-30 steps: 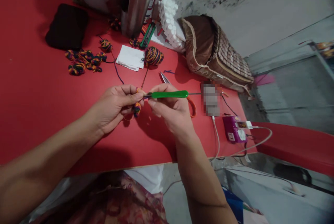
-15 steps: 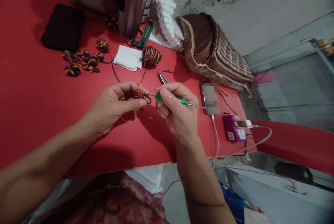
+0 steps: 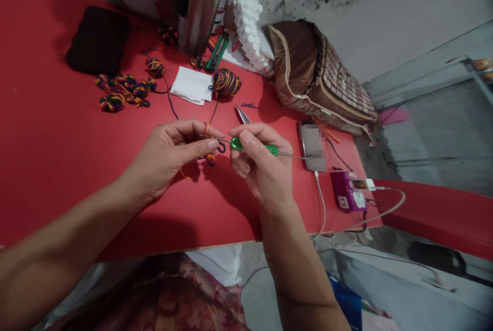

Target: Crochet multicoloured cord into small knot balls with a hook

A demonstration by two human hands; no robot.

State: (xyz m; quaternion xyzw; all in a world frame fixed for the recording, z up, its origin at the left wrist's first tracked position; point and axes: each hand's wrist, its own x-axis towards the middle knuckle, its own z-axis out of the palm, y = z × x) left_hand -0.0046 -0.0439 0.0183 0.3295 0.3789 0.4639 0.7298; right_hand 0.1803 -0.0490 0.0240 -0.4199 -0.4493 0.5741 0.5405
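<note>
Red surface (image 3: 77,166) set against a pale, dark-stained wall (image 3: 346,17); a brown bag (image 3: 319,74) lies along the wall side. The right hand (image 3: 267,166) grips a green-handled hook (image 3: 236,143) by its handle, thumb laid along the top, fingers curled beneath. Hook held above the surface, between the two hands, long axis running nearly straight across the view; tip end points left, toward the left hand (image 3: 171,153), and sits slightly higher in view than the rear. The thin rear shaft runs out rightward past the palm and crosses in front of a phone (image 3: 311,148); contact there cannot be told. Tip too small to make out its shape. The left hand pinches a small multicoloured yarn piece (image 3: 210,159) between thumb and fingers, an orange strand lying over the forefinger; the hook's tip end lies at that pinch. One strand leads up toward a yarn ball (image 3: 227,83), beside white paper (image 3: 191,85). Scissors (image 3: 242,115), blades pointing up and left, lie partly hidden behind the right hand.
</note>
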